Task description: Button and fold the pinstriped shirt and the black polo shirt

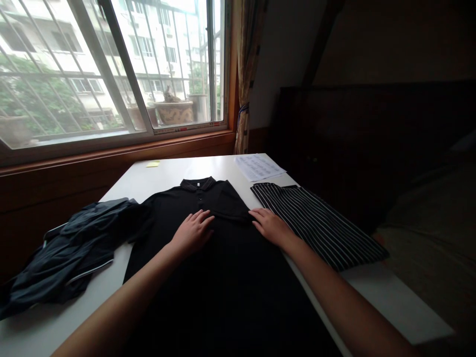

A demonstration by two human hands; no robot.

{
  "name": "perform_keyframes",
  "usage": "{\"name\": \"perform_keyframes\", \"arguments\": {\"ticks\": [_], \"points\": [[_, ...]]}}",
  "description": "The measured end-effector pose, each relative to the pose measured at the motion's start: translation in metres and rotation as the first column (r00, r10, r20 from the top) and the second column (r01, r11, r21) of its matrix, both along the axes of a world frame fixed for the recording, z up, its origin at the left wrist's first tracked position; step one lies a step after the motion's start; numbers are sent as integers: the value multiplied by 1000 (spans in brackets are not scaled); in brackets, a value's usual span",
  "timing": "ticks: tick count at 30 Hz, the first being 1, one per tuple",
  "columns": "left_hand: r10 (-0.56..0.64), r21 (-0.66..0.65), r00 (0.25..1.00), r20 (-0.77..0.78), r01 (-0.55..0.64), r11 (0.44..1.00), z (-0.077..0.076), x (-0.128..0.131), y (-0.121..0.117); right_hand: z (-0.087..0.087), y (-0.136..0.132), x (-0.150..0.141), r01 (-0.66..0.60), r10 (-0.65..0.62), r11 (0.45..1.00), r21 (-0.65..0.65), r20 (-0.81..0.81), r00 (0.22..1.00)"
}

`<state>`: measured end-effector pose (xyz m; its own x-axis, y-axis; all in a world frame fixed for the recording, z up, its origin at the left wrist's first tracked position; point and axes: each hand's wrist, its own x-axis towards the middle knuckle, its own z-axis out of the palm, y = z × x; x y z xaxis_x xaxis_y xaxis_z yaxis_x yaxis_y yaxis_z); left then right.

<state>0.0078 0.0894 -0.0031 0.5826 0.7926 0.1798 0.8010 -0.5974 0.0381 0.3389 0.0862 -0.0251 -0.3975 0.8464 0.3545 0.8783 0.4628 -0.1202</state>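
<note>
A black polo shirt [223, 267] lies spread on the white table, its collar [198, 184] at the far end. Its right-hand sleeve [228, 201] is folded inward over the chest. My left hand [194, 229] rests on the chest near the folded sleeve's inner end, fingers stretched out. At the shirt's right edge, my right hand [271, 225] has its fingertips by the sleeve's outer corner, with the fingers extended. Neither hand grips the cloth visibly. The shirt's lower part runs toward me and out of view, very dark.
Crumpled dark clothing [74, 248] lies on the left of the table [167, 168]. A black-and-white striped garment [316, 223] lies flat on the right. Printed papers [258, 167] and a yellow sticky note [152, 163] are at the far end. Behind stand a barred window [148, 74] and a curtain [247, 74].
</note>
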Motion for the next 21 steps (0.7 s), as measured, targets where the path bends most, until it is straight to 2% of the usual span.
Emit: {"name": "perform_keyframes", "arguments": {"ticks": [2,5,8,14,18,21], "points": [[-68,42,998,0,68,997,5,23,7,3,-1,0,38,-38,999,23,3,999],[-98,75,995,10,97,992,7,54,22,5,-1,0,90,-91,995,50,21,996],[-128,68,991,32,125,990,2,69,40,6,-1,1,125,-128,990,71,36,991],[-117,72,989,86,111,991,-10,56,66,8,-2,1,158,-168,981,117,80,983],[-86,90,988,130,74,993,-16,46,71,8,-3,0,178,-191,976,127,100,977],[-72,91,979,191,55,994,-21,44,71,7,-2,-2,121,-130,986,110,76,989]]}}
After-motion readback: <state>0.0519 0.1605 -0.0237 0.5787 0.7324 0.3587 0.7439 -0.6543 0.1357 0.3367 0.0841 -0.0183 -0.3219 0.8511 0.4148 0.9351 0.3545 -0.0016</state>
